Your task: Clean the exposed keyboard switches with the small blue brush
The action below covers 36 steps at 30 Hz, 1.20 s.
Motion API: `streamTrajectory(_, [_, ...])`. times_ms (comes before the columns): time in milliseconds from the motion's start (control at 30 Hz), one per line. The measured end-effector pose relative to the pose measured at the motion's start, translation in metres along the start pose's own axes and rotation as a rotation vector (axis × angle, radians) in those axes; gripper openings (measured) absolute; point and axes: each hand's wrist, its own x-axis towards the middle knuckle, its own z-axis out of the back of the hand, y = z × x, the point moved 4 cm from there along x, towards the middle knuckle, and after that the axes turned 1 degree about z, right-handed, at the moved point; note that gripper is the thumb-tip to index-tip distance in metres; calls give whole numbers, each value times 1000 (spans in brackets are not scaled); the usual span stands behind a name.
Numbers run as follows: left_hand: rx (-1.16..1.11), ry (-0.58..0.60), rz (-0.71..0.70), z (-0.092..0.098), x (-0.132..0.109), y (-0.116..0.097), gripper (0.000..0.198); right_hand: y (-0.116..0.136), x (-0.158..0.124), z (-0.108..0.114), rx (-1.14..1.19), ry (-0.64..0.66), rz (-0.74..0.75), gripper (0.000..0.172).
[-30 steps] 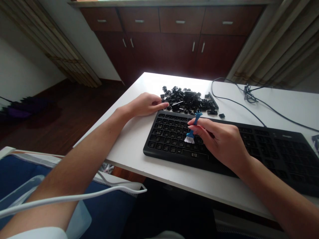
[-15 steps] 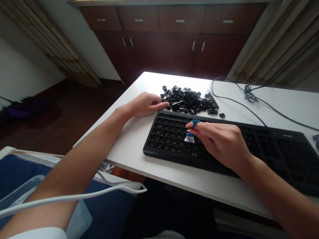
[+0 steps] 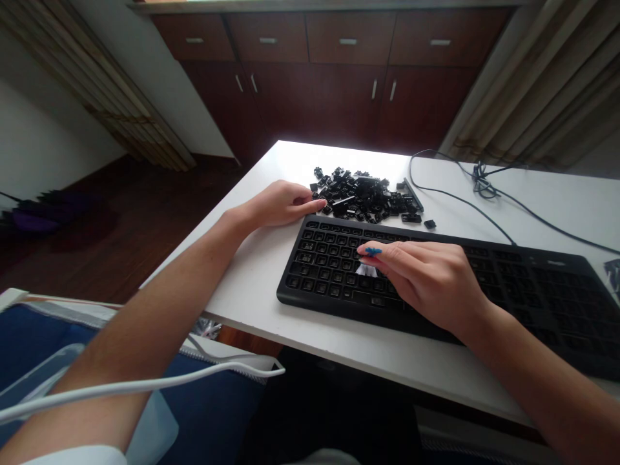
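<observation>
My right hand [image 3: 426,281] pinches a small blue brush [image 3: 372,252] between thumb and fingertips. Its white bristles point down onto the keyboard. The black keyboard [image 3: 334,307] lies at a slant on the white table, its keycaps off and bare key sockets showing. My left hand [image 3: 285,201] rests on the table just beyond the keyboard's far left corner, fingers curled and thumb stretched along them. Whether anything is inside its fingers is hidden. Close by that thumb spreads a pile of loose black keycaps [image 3: 363,194].
A black cable [image 3: 465,194] runs from the keyboard to a tied bundle at the right. The white table [image 3: 261,310] ends at the left and in front. Below it stands a blue-seated chair [image 3: 213,413] with a white frame. Dark wooden cabinets [image 3: 310,97] line the back.
The brush in my right hand has tilted and dipped slightly lower, its bristles now spread wider on the key sockets. My left hand has stayed in place.
</observation>
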Motion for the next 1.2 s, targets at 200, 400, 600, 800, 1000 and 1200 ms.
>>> streamTrajectory(200, [-21,-2,-10,0,0,-1,52,0,0,0,-14,8,-8,17])
streamTrajectory(400, [-10,9,4,0,0,0,52,0,-1,1,-14,1,7,17])
streamTrajectory(600, [-15,13,9,0,1,0,52,0,-1,1,-27,-17,8,17])
streamTrajectory(800, [-31,7,13,0,0,-1,51,1,-2,2,-48,-40,16,17])
streamTrajectory(1000, [-30,2,5,0,1,-1,51,1,-1,2,-63,-77,16,14])
streamTrajectory(1200, [-20,-1,6,-1,0,1,51,2,-2,2,-66,-88,24,14])
